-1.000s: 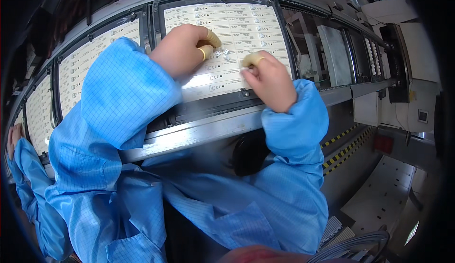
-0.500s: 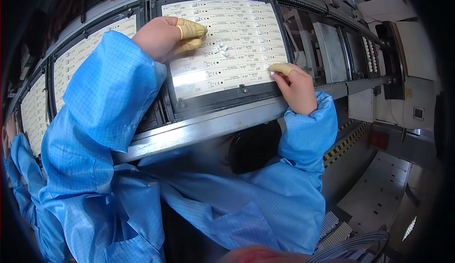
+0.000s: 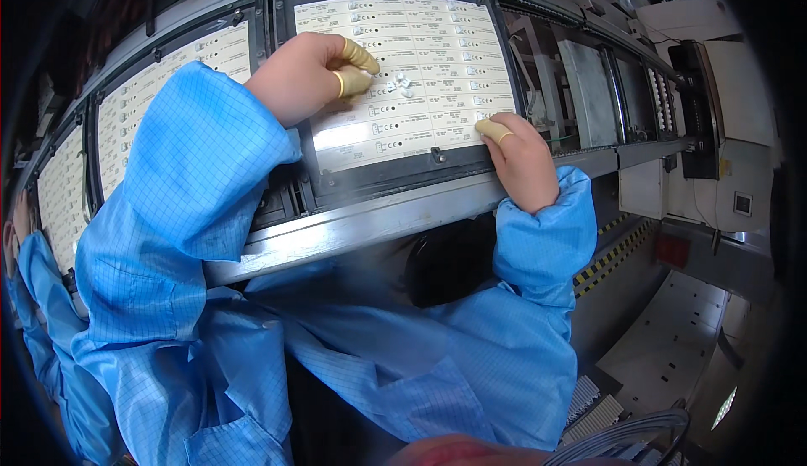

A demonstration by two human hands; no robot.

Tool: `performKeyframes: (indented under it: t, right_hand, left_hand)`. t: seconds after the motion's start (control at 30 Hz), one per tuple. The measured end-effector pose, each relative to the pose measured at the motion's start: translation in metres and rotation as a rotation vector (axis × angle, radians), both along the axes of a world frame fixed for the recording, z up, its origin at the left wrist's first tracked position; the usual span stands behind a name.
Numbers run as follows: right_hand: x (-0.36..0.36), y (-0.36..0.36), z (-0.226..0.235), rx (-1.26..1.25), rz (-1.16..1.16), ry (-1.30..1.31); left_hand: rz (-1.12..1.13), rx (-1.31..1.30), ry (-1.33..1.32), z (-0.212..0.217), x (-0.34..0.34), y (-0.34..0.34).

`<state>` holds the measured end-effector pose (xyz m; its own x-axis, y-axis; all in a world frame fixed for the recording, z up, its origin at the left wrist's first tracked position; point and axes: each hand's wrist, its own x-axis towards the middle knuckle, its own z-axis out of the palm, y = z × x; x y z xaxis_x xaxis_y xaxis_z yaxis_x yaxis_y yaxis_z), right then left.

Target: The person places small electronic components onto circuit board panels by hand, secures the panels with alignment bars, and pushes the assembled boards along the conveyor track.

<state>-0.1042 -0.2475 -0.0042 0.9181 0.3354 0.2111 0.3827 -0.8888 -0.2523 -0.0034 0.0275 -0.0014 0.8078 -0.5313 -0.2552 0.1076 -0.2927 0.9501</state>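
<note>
A pale panel (image 3: 345,157) of printed label strips lies in a black frame under both my hands. My left hand (image 3: 313,75), in yellow finger cots, is over its left half, with thumb and fingertips brought close around a small white part (image 3: 375,74). Just right of those fingertips lies a loose pile of small white pieces (image 3: 402,84). At the panel's lower right corner, my right hand (image 3: 523,157) has its cotted finger bent down against a strip. Its thumb is mostly hidden beneath, and I cannot see what the fingers pinch.
More framed panels (image 3: 172,54) continue along the line to the left. A metal rail (image 3: 370,214) runs along the near edge. At the far left is another person's blue sleeve (image 3: 42,273). Machinery and a grey plate (image 3: 587,92) stand to the right.
The panel and its white pieces have shifted slightly right. My left hand has moved right and a little down, its fingers more curled. My right hand's finger now presses lower over the strip.
</note>
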Motion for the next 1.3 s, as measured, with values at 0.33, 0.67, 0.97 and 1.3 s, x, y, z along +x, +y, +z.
performKeyframes:
  t: [0.33,0.67,0.97,1.3]
  right_hand:
    - [0.028,0.029,0.029,0.090,0.038,-0.051]
    - [0.084,0.061,-0.005,0.167,0.149,0.233]
    - [0.082,0.064,-0.010,0.221,0.105,0.157]
    - [0.062,0.051,0.003,0.473,-0.087,0.258]
  left_hand:
    - [-0.110,0.160,-0.476,-0.005,-0.009,0.005]
    - [-0.077,0.229,-0.388,-0.002,-0.006,0.001]
    - [0.008,0.242,-0.405,-0.004,-0.009,-0.005]
    - [-0.057,0.335,-0.585,-0.001,-0.011,-0.011]
